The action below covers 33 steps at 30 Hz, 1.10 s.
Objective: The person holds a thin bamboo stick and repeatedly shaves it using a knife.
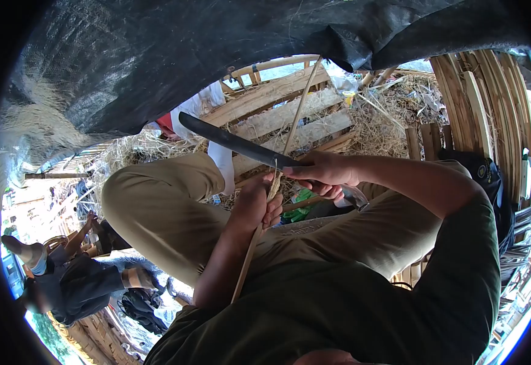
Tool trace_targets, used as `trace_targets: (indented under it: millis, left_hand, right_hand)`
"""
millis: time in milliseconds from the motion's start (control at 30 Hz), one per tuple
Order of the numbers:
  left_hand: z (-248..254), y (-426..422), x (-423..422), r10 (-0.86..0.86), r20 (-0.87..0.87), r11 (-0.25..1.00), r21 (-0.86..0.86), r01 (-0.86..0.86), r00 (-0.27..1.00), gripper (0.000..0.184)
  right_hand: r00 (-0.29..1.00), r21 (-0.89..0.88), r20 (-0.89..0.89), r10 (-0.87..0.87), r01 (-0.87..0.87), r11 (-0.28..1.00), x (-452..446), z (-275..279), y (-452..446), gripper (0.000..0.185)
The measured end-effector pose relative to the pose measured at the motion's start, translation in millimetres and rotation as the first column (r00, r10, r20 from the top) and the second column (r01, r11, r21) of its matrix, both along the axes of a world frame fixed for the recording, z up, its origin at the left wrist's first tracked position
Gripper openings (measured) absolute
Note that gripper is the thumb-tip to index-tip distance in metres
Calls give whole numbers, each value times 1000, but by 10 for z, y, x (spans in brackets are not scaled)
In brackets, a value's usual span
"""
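Observation:
My right hand (329, 171) is closed around the handle of a machete (229, 141). The long dark blade points up and to the left, above my crossed legs. In my left hand (258, 204), the fingers are wrapped round a thin wooden strip (299, 112), perhaps bamboo. It slants from the planks down past my left forearm to my chest. The blade crosses the strip just above my left fist, and curled shavings show there. Blade and strip appear to touch. Part of the machete's handle is hidden by my fingers.
Wooden planks (289, 94) and a heap of shavings (381, 131) lie in front of me. Upright boards (481, 103) stand on the right, near a black bag (484, 173). A dark tarp (174, 55) hangs low overhead. Another person (83, 283) sits at lower left.

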<state>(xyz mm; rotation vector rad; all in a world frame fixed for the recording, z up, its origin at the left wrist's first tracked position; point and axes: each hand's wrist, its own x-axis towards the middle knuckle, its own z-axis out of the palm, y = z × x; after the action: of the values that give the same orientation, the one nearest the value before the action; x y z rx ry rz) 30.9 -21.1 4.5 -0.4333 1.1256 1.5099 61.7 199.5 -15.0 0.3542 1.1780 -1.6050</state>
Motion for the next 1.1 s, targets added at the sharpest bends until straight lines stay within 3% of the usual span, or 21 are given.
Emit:
trace_targets:
  millis: [200, 300, 433, 533, 633, 833, 1100]
  left_hand:
    - [-10, 2, -10, -6, -16, 1000, 14, 6, 1000, 23]
    - [-58, 14, -1, -12, -39, 1000, -18, 11, 999, 23]
    - [-59, -2, 15, -59, -111, 998, -15, 58, 992, 24]
    - [-94, 15, 25, -52, -116, 998, -46, 47, 992, 25]
    - [-90, 12, 22, -68, -123, 998, -21, 66, 990, 25]
    - [-92, 11, 30, -67, -109, 997, -31, 64, 992, 23]
    - [-50, 25, 21, -56, -83, 997, -52, 52, 995, 25]
  right_hand:
    - [959, 332, -266, -94, 182, 926, -19, 70, -53, 64]
    - [921, 449, -388, 26, 164, 879, 49, 150, -126, 68]
    - [825, 515, -544, 151, 187, 836, 132, 134, -258, 54]
    - [941, 556, -321, 106, 96, 826, 50, 218, -213, 64]
    - [1000, 338, -18, 17, -10, 941, -33, 180, -98, 64]
    - [990, 93, 138, 15, -28, 995, -41, 88, -16, 61]
    - [978, -167, 195, 68, -35, 985, -2, -57, 62, 61]
